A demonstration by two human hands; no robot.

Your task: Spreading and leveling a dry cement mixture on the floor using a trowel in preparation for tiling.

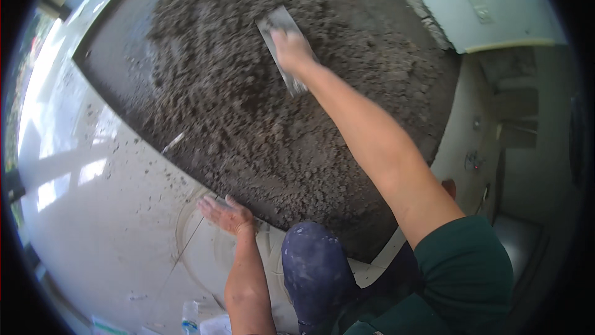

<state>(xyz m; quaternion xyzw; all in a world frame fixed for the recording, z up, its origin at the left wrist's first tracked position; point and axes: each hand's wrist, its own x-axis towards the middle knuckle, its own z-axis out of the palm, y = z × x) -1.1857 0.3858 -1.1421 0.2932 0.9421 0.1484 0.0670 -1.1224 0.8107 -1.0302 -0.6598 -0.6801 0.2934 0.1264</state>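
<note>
My right hand [291, 50] reaches far forward and grips a flat steel trowel [273, 25], which lies on a wide bed of rough grey mortar [248, 124]. The trowel's blade sticks out on both sides of the hand. My left hand [226, 214] rests flat, fingers spread, on the pale tiled floor [105, 211] just at the near edge of the mortar. It holds nothing. My knee in dusty dark blue trousers [313, 267] is beside the left hand.
A thin taut string [180, 257] runs across the tile near my left hand. A white wall with a switch plate [478, 5] stands at the upper right. A plastic bottle [189, 319] lies at the bottom edge. Bright sunlight falls on the floor at left.
</note>
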